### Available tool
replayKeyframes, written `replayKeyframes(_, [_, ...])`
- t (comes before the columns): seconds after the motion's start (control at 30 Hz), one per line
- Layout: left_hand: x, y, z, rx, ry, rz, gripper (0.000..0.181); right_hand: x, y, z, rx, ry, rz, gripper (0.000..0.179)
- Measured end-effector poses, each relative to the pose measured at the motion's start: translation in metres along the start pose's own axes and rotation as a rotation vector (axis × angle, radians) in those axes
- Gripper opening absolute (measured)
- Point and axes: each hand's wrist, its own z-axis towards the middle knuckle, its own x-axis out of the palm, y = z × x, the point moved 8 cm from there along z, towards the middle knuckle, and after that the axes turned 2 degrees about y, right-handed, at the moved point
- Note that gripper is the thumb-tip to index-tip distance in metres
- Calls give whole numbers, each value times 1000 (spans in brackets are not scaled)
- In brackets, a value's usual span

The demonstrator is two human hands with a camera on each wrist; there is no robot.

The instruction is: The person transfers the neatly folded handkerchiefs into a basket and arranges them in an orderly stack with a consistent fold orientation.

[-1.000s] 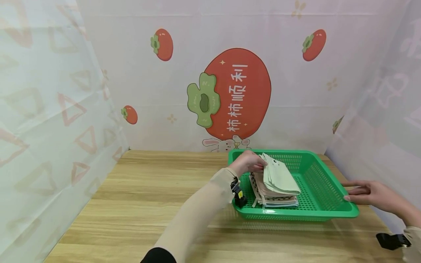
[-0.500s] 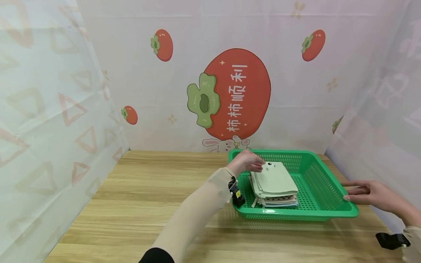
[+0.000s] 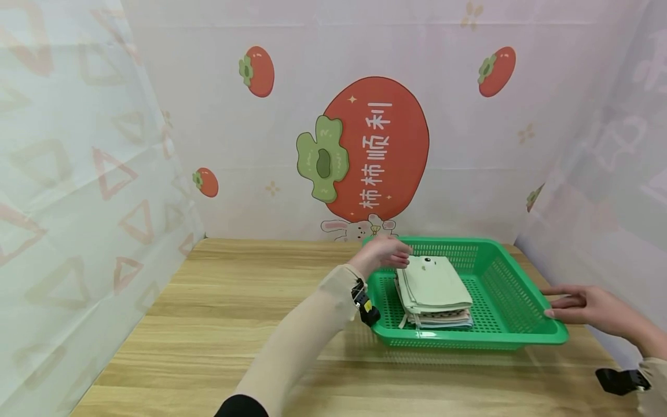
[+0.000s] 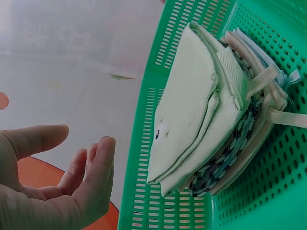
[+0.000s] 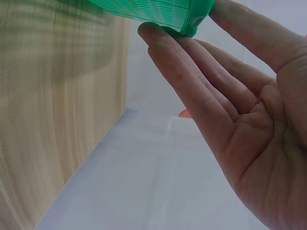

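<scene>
In the head view a green plastic basket stands at the right of the table, its slotted walls sloping outward. On its floor lies a stack of folded cloths; the pale green cloth with a small printed face is on top. Below it, the left wrist view shows a dark patterned cloth, then pinkish and light blue layers with fabric loops. My left hand hovers over the basket's left rim beside the stack, thumb and fingers apart, nothing between them. My right hand pinches the right rim, thumb opposite the fingers.
The wooden table extends to the left and in front of the basket. Printed fabric sheets form walls at the back and on both sides, close behind the basket and near its right side.
My left hand has let go of the pale green cloth, which dropped flat onto the stack, and has drawn back to the left. My right hand and the basket have stayed in place.
</scene>
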Motion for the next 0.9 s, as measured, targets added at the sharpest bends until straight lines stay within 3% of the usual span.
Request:
replayKeyframes(0.5, [-23,-12,-16,93,-2,128,36,-1,3,2,10,8,-39,64])
replayKeyframes(0.9, [-54,-17,-30,153,-31,160,27,-9,25,6,23,6,-123,59])
